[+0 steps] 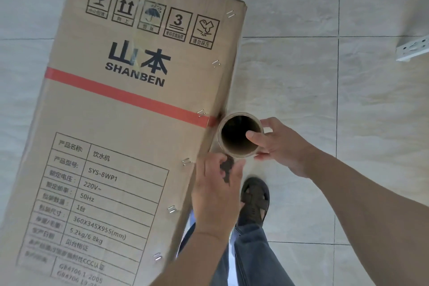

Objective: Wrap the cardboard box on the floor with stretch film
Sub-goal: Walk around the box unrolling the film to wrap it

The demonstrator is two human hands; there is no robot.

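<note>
Brown printed cardboard box [120, 123] crossed by a red stripe [125, 95].

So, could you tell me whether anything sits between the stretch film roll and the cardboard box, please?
Nothing visible does: the brown cardboard-core film roll, gripped by the right hand, sits right at the tall printed cardboard box's edge.

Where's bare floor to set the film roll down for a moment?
Open tile lies right of the cardboard box, between the box edge and the white perforated bracket. It is crowded near the sandalled foot, where the left hand, right hand and stretch film roll meet.
</note>
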